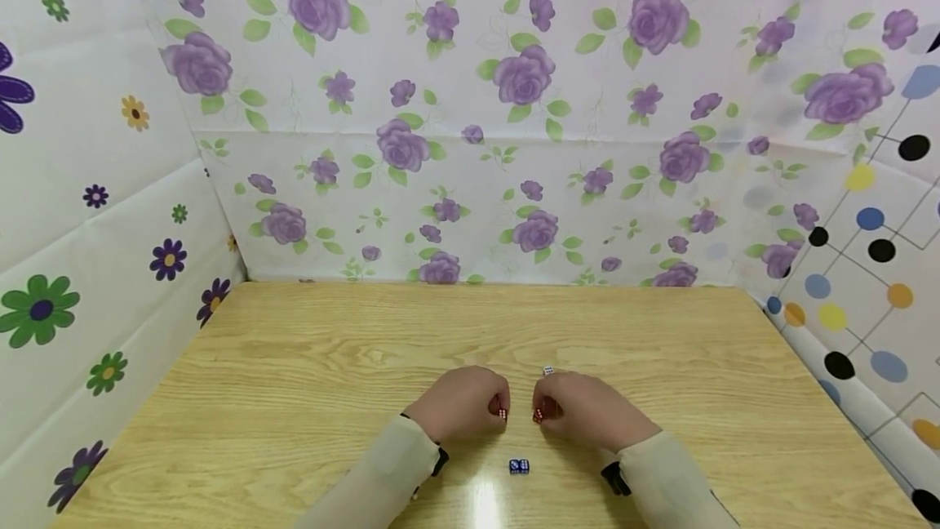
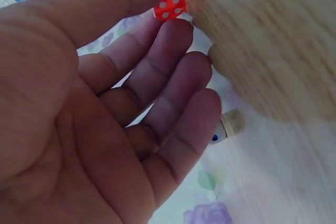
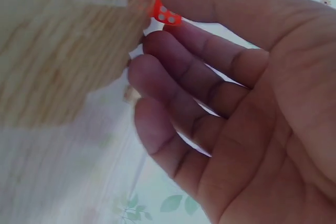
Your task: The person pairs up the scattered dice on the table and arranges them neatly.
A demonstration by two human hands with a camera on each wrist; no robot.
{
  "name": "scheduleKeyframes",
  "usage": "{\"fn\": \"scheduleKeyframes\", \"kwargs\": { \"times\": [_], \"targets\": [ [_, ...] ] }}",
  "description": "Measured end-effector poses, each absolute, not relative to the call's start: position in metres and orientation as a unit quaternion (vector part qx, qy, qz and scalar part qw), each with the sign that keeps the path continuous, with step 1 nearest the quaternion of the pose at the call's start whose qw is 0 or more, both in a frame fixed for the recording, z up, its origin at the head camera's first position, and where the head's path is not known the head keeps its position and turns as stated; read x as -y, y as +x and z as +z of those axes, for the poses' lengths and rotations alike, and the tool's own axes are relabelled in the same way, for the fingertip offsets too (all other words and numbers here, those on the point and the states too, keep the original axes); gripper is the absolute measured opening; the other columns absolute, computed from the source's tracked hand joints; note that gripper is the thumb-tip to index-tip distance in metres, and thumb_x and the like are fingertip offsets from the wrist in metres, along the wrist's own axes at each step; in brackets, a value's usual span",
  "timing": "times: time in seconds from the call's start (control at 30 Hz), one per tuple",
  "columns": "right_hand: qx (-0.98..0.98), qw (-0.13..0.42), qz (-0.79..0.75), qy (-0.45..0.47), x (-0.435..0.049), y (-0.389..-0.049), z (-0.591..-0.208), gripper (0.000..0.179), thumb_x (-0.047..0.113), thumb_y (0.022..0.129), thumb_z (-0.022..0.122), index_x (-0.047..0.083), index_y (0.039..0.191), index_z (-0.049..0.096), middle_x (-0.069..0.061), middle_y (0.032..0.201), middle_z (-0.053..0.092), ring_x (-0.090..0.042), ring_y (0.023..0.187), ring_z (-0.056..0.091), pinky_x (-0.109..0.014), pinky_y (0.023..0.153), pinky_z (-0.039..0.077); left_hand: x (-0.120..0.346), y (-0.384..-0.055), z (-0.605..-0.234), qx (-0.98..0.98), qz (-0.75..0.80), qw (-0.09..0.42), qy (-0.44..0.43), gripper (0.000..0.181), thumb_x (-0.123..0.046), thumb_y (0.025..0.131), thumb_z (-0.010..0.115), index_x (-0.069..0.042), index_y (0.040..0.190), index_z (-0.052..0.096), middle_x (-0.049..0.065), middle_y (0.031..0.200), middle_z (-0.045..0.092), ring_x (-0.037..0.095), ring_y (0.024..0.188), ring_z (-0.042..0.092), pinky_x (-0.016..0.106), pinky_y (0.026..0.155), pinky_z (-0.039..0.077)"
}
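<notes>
My left hand [image 1: 464, 403] pinches a red die with white pips [image 2: 170, 3] between thumb and forefinger, its other fingers loosely bent below. Facing it across a small gap, my right hand [image 1: 587, 410] pinches a second red die [image 3: 166, 14] in the same way. Just beyond the right hand's knuckles sits a white die [image 1: 548, 370], partly covered by the hand. Two dark blue dice [image 1: 519, 466] lie side by side on the table, nearer to me and between the wrists. Behind the left fingers, a small pale thing with a blue dot [image 2: 216, 137] is mostly hidden.
The wood-grain table [image 1: 330, 341] reaches back to a flowered cloth wall [image 1: 470, 211]. Patterned cloths also hang at the left [image 1: 95, 268] and right [image 1: 866, 268] sides. Light glares off the tabletop near its front.
</notes>
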State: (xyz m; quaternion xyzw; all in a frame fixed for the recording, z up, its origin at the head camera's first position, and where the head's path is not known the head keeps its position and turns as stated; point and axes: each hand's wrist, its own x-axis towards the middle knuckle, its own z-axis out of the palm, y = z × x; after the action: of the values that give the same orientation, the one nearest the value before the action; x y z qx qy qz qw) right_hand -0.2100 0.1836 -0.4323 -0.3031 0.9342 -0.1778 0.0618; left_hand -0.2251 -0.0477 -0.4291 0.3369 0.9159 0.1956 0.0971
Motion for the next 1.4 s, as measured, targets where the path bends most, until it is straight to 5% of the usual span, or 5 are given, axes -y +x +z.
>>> {"fn": "scheduleKeyframes", "kwargs": {
  "times": [0.27,1.4],
  "targets": [
    [-0.938,0.065,-0.172,-0.294,-0.1841,-0.2082,-0.4304,0.017,0.009,0.089,0.079,0.020,0.087,0.067,0.014,0.079,0.059,-0.003,0.069,0.050,-0.027,0.065,0.045,0.0568,-0.2246,-0.4240,-0.918,0.215,0.111,0.313,0.011,-0.009,0.086,0.072,-0.018,0.091,0.075,-0.009,0.090,0.070,0.003,0.074,0.057,0.025,0.073,0.050],
    [-0.938,0.046,-0.177,-0.295,-0.1826,-0.2061,-0.4329,0.019,0.013,0.088,0.081,0.023,0.086,0.065,0.016,0.077,0.056,-0.002,0.066,0.047,-0.025,0.062,0.043,0.0514,-0.2242,-0.4218,-0.920,0.200,0.101,0.321,0.012,-0.020,0.088,0.081,-0.022,0.080,0.072,-0.017,0.077,0.062,0.001,0.071,0.056,0.024,0.070,0.049]
  ]
}}
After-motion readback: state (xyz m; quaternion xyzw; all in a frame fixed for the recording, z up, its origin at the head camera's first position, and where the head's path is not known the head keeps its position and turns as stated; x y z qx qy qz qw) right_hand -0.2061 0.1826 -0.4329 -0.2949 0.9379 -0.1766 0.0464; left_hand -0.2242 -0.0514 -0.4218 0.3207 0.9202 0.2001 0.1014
